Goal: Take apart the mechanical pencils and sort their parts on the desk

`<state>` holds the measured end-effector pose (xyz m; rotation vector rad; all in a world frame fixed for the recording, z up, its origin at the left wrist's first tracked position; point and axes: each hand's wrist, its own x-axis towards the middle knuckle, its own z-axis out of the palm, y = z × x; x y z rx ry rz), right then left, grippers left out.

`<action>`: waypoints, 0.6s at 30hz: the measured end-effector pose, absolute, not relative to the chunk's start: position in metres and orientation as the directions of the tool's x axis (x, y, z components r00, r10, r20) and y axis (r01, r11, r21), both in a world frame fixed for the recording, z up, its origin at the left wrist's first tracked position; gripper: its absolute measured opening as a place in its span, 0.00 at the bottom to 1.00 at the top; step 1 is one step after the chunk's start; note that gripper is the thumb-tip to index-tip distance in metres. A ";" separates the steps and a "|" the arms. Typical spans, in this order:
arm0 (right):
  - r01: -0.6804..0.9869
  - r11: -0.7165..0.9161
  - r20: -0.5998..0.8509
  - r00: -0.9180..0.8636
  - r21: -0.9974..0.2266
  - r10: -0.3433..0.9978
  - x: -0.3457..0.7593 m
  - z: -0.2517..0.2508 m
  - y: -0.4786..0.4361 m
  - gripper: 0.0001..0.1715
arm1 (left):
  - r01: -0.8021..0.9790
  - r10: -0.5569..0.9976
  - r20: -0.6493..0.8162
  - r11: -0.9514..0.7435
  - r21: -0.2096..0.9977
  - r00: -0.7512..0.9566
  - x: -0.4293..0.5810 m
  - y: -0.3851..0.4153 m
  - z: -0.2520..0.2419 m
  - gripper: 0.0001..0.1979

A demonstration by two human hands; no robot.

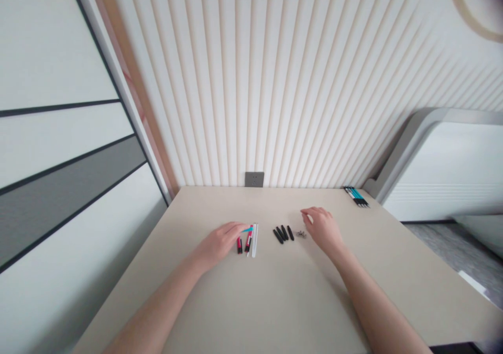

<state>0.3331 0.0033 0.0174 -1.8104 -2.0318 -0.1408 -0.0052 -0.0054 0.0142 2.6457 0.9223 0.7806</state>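
A slim teal tube, which looks like a pen barrel (247, 230), pokes out from the fingertips of my left hand (222, 241), which is closed on it. Under and beside those fingers lie red-and-black pen parts (248, 242) and thin white sticks, probably refills (254, 241). My right hand (323, 227) hovers over the table with its thumb and fingers pinched together; anything between them is too small to make out. Just left of it sits a little heap of small metallic pieces (301, 234). Several short black pen parts (283, 233) lie in a row between the hands.
Several teal-and-black pens (357, 197) lie side by side at the table's back right corner. The beige table (251, 301) meets a ribbed wall with a dark socket (254, 179). A white cabinet (78, 228) stands at the left, a padded headboard (444, 160) at the right.
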 end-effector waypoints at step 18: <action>0.859 -0.455 -0.136 0.434 -0.235 0.890 0.436 -0.001 0.019 0.13 | 0.536 0.636 0.347 -0.770 0.347 0.689 -0.003 -0.011 0.018 0.23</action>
